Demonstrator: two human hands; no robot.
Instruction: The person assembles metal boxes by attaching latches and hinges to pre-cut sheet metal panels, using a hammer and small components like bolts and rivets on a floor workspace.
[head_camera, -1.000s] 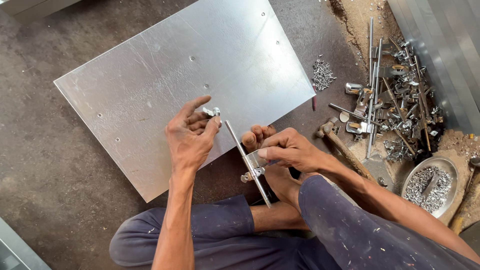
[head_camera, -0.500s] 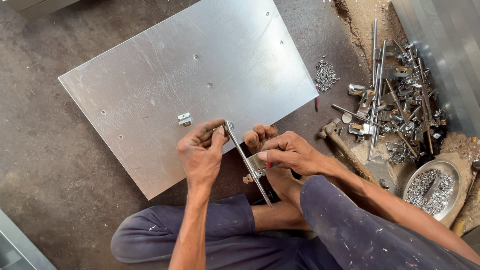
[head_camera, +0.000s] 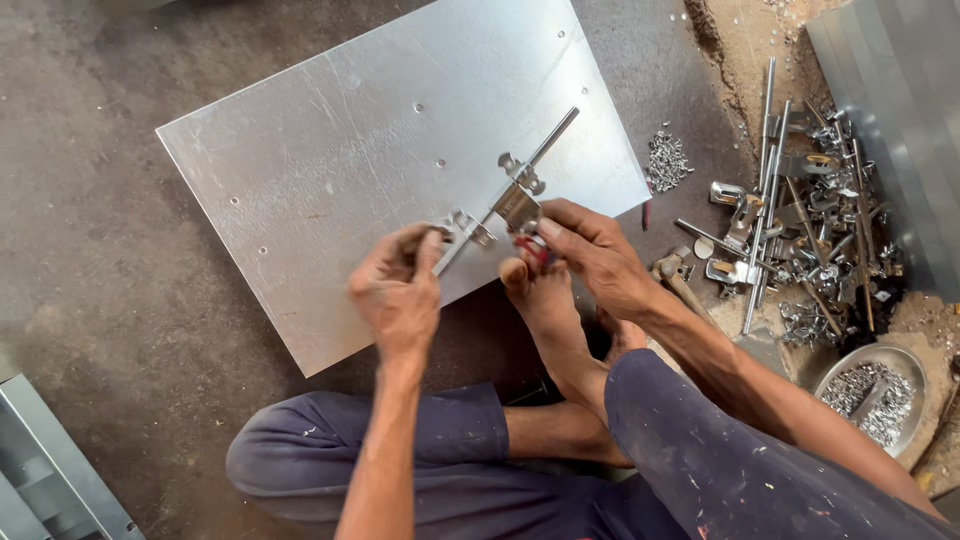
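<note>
Head view, looking straight down: the person sits on the dark floor (head_camera: 120, 300) with legs folded, a bare foot (head_camera: 545, 300) planted at the lower edge of a large metal sheet (head_camera: 330, 170) that fills the upper middle of the frame. Across the sheet's lower right part lies a long sliding bolt latch (head_camera: 505, 200), its rod running diagonally from centre frame up toward the upper right, tilted, with small brackets along it.

The left hand (head_camera: 395, 295), just left of centre, is curled, fingers pinching the lower end of the latch. The right hand (head_camera: 590, 250), just right of centre, closes thumb and fingers on the latch's middle bracket, and a small red-handled tool (head_camera: 533, 248) shows between those fingers (how firmly it is gripped cannot be told). Both hands sit close together, either side of the foot's toes.

Over on the right of the frame there is a heap of metal hardware (head_camera: 800, 230), rods and brackets tangled together, with a small pile of screws (head_camera: 665, 160) just off the sheet's right edge. In the lower right a round metal bowl (head_camera: 900, 362) holds more small screws. A wooden-handled hammer (head_camera: 680, 285) lies near the right forearm. In the lower left corner, a grey metal frame piece (head_camera: 50, 470) pokes in.
</note>
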